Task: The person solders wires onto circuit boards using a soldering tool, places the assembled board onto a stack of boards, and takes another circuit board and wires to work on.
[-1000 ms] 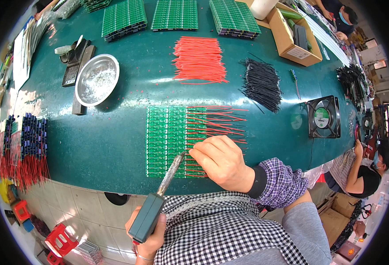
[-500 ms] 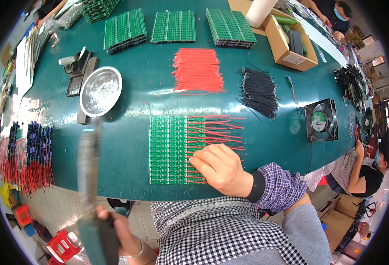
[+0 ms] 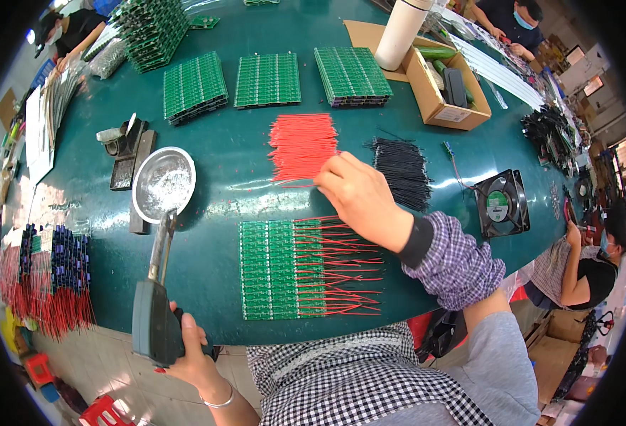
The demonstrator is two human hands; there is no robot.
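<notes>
My left hand [image 3: 193, 353] is wrapped around the handle of a dark green soldering gun [image 3: 151, 319]. The gun's metal barrel points away from me, its tip at the near rim of a round metal bowl [image 3: 164, 186] with silvery bits inside. With fingers pinched together, my right hand [image 3: 355, 188] is at the near right corner of a pile of red wires [image 3: 302, 145]; one loose red wire runs to the fingertips. Below that hand lies a green circuit board panel [image 3: 270, 270], red wires sticking out along its right side. A bundle of black wires [image 3: 401, 174] lies just beyond my right hand.
Stacks of green boards [image 3: 267, 79] line the far side. A black fan [image 3: 501, 204] stands at right, a cardboard box [image 3: 451, 110] and white bottle [image 3: 401, 32] behind. Wired boards [image 3: 68, 259] pile up at the left edge. Other people sit around the table.
My right hand has moved from the board panel up to the red wire pile. The soldering gun, blurred before, is now steady with its tip at the bowl. The whole view has shifted slightly.
</notes>
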